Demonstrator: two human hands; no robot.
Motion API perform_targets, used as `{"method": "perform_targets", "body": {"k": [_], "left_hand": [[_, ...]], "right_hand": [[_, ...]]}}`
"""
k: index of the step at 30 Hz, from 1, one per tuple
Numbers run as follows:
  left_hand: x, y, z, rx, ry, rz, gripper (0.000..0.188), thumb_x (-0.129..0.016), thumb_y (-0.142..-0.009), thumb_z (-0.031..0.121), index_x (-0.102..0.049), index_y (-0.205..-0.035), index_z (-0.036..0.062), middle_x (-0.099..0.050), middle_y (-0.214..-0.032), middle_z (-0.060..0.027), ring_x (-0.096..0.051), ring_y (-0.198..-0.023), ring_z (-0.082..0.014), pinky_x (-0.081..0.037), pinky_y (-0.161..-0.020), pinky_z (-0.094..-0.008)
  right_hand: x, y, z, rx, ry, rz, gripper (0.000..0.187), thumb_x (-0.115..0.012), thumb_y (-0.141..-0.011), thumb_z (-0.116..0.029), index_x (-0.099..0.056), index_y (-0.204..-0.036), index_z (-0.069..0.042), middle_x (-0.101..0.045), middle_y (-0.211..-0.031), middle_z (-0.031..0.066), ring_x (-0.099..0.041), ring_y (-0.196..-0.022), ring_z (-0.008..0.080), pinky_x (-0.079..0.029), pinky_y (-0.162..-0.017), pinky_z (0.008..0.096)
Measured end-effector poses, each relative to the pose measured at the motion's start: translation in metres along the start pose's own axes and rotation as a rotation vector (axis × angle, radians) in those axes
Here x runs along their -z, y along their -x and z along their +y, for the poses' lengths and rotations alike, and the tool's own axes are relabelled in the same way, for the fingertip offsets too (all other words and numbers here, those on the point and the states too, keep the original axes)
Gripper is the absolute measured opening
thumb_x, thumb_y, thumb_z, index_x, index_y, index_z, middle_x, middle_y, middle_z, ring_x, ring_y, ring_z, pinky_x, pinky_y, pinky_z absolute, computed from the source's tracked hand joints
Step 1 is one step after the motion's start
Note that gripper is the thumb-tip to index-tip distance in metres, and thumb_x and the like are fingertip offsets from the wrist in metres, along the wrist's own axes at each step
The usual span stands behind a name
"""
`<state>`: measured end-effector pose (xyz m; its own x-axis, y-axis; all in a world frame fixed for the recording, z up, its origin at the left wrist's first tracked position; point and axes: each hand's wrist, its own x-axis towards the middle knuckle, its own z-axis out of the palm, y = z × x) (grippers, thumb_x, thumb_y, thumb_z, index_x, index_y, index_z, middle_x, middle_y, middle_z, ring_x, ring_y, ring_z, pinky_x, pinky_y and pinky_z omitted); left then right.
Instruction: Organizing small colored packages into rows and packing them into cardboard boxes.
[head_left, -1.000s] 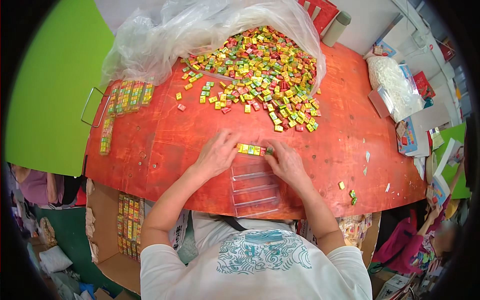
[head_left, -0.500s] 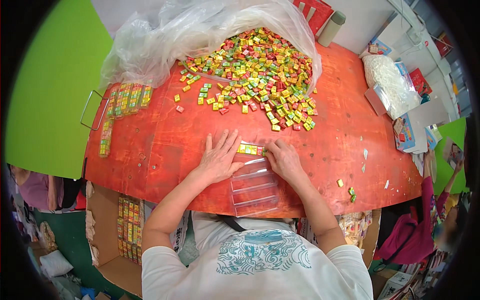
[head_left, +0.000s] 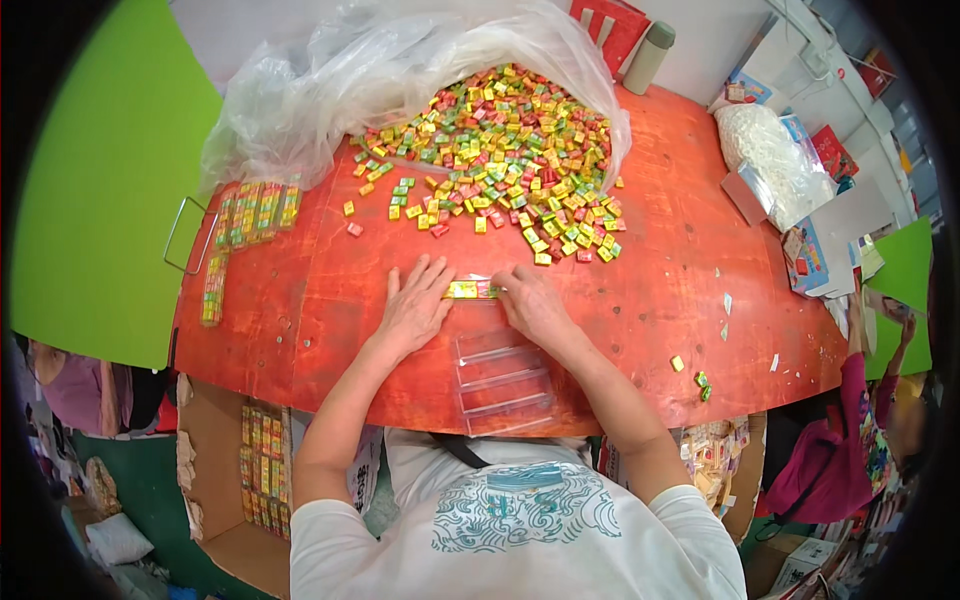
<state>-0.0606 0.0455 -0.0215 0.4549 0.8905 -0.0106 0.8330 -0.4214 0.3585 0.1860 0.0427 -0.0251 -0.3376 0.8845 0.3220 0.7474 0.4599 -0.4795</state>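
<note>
A narrow clear tray with a row of small wrapped cubes [head_left: 468,289], mostly yellow, lies across the red table before me. My left hand [head_left: 413,308] rests at its left end, fingers stretched forward, with the end between fingers and thumb. Curled over the right end are the fingers of my right hand [head_left: 535,304], which hide the cubes there. Nearer my body lie several clear plastic trays [head_left: 505,382] side by side, with no cubes visible in them.
A big heap of red, yellow and green cubes [head_left: 520,150] spills from a clear plastic bag [head_left: 300,100]. Filled trays [head_left: 258,210] lie at the far left by a metal handle. Loose cubes [head_left: 703,385] sit at right. Below the edge stands a cardboard box [head_left: 215,450]. Another person [head_left: 825,460] works at right.
Both hands and the filled tray have moved slightly left and away from me, parting from the clear trays. The clear trays stay near the table edge.
</note>
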Motion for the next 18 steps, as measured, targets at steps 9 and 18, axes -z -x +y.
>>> {"method": "perform_targets", "body": {"k": [9,18], "left_hand": [[0.011,0.019,0.005,0.046,0.002,-0.004,0.049,-0.058,-0.098,0.025,-0.051,-0.145,0.0111,-0.038,-0.160,-0.0166,-0.028,-0.152,-0.0366,-0.016,-0.119,-0.0662],[-0.002,-0.054,0.015,-0.239,0.097,0.338,0.037,-0.061,-0.095,0.015,-0.061,-0.132,0.0095,-0.060,-0.126,-0.0138,-0.056,-0.118,-0.0325,-0.042,-0.098,-0.0460]], "right_hand": [[0.016,-0.009,0.041,-0.068,0.290,0.277,0.027,-0.067,-0.087,-0.013,-0.065,-0.113,-0.004,-0.060,-0.102,0.0143,-0.060,-0.093,0.0335,-0.049,-0.080,0.0456],[-0.001,-0.026,0.052,-0.012,-0.135,0.214,0.027,-0.066,-0.089,-0.011,-0.067,-0.115,-0.004,-0.060,-0.098,0.0158,-0.062,-0.095,0.0351,-0.050,-0.080,0.0459]]}}
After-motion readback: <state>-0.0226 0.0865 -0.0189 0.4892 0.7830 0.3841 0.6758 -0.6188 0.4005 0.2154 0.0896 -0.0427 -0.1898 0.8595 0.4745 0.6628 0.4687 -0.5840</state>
